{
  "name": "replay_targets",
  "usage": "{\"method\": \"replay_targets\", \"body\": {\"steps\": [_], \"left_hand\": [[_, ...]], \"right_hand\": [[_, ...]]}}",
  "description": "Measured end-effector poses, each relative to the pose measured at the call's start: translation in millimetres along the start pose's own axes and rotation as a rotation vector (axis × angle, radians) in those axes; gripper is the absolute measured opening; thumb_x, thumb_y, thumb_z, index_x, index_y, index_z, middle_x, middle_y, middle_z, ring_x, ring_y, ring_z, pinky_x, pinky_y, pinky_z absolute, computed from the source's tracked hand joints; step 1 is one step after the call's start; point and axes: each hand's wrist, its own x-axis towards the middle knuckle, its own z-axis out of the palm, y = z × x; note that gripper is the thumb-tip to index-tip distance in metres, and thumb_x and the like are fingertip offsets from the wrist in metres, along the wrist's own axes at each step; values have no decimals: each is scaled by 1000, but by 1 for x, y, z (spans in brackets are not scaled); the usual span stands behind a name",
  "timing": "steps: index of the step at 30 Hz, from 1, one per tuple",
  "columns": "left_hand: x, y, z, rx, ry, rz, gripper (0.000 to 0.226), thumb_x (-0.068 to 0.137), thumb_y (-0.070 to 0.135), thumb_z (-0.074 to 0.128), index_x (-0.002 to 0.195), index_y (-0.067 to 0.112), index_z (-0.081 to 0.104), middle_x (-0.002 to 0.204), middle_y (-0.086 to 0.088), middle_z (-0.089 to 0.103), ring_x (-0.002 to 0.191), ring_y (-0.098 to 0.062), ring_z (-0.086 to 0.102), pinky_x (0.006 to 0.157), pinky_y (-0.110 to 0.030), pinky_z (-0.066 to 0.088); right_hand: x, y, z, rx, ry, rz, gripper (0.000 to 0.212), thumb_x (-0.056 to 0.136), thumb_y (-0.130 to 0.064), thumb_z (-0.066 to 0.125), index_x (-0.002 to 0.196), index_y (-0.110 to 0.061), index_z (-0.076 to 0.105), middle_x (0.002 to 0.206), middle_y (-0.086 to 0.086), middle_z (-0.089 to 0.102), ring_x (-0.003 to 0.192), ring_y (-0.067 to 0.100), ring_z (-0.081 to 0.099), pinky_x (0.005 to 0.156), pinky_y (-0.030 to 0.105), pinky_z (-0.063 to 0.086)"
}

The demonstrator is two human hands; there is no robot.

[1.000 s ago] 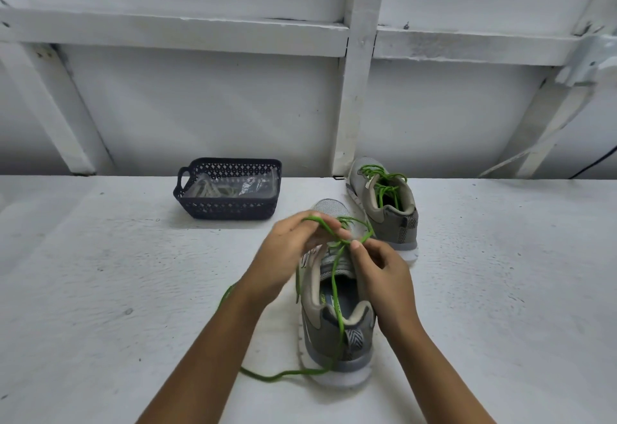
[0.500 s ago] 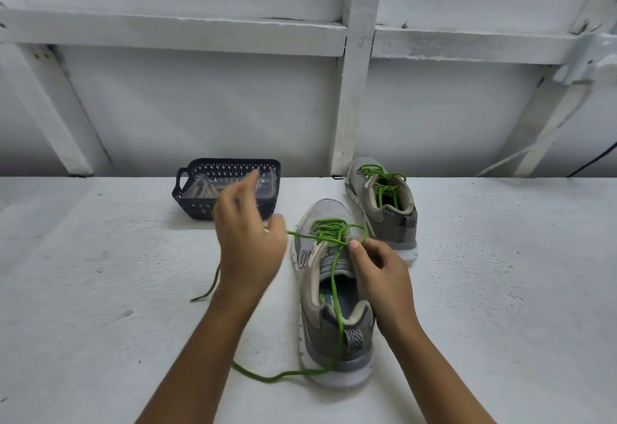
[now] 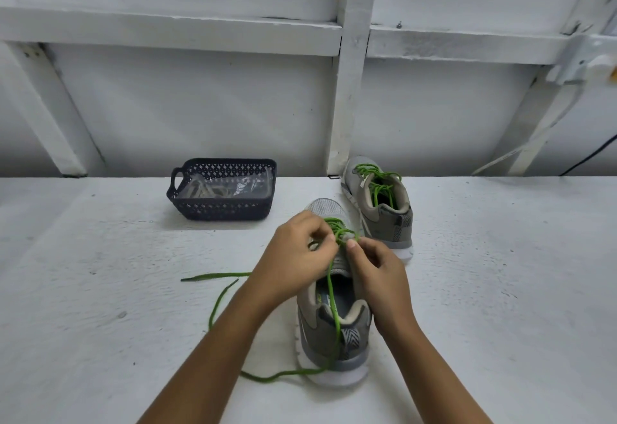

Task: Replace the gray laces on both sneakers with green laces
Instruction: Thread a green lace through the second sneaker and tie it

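- A dark basket (image 3: 220, 206) stood on the white bench (image 3: 100, 290), left of and beyond the near sneaker. Inside lay a clear bag holding what looked like pale laces.
- Two loose tails of the green lace (image 3: 213, 276) trailed over the bench left of the near sneaker, one looping round its heel.
- The left hand (image 3: 293, 266) sat over the near sneaker's tongue, its fingers curled and pinching the green lace.
- The near sneaker (image 3: 317, 333), heel towards the viewer, appeared laced only through its toe-end eyelets. Those nearer the heel seemingly remained.
- The right hand (image 3: 377, 276) met the left there, thumb and forefinger pinching the same lace.
- The far sneaker (image 3: 387, 220), right of and beyond the near sneaker, was already threaded in green, so well over half the job looked done.
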Motion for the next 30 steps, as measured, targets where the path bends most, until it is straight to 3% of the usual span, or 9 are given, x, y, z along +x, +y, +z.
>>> {"method": "replay_targets", "body": {"steps": [3,7,9,11,15,19,22,26,30], "left_hand": [[-3,6,-22,-248,-77,-117,24,81,9,57,60,21,56,58,9,54,59,-6,49,60,-18,40],[-7,6,-32,-354,-232,-198,23,73,12,50,53,22,57,52,4,51,51,-11,49,56,-23,44],[-8,7,-31,-362,-317,-243,24,81,9,54,59,18,57,47,6,49,45,-9,47,50,-22,44],[-10,14,-33,-269,-417,-279,24,94,12,51,72,12,60,41,8,45,38,-6,44,45,-21,42],[-14,30,-38,86,-680,-344,41,96,49,37,103,19,65,33,9,41,31,-2,41,39,-16,39],[-16,33,-35,284,-824,-357,58,93,60,30,92,11,61,50,2,54,42,-12,51,48,-18,44],[-17,29,-35,261,-742,-353,49,96,52,34,73,15,55,62,-1,61,50,-15,58,56,-23,48],[-15,25,-43,362,-459,-225,47,97,41,40,76,9,66,66,-1,66,58,-14,60,63,-29,47],[-11,29,-58,243,-193,-141,38,94,42,48,69,24,71,75,-2,67,75,-25,63,73,-41,50]], "right_hand": [[0,-1,0,9,8,8,21,88,-27,65,103,-12,68,96,-4,70,83,-7,62,67,4,45],[-1,-2,1,10,12,6,24,87,-26,65,106,-11,67,98,-3,69,88,-4,61,66,4,45],[-1,-1,1,9,15,7,24,87,-26,65,106,-10,67,99,-2,69,89,-3,62,67,4,45],[-1,-2,1,14,16,11,24,87,-26,65,106,-10,67,99,-2,69,88,-3,62,67,4,46],[-2,-3,0,35,13,15,25,87,-26,65,107,-10,66,99,-2,69,89,-2,62,66,5,46],[-3,-3,0,37,12,9,25,87,-26,65,106,-11,66,98,-4,68,86,-5,60,63,3,44],[-2,-4,0,29,20,7,24,87,-26,65,105,-11,66,98,-2,69,85,-3,61,64,3,44],[-1,-4,0,33,14,14,24,86,-26,66,104,-10,66,97,-1,69,87,-1,62,69,5,47],[-2,-7,0,20,0,31,21,86,-26,66,104,-15,64,95,-5,67,83,-7,60,68,3,45]]}}
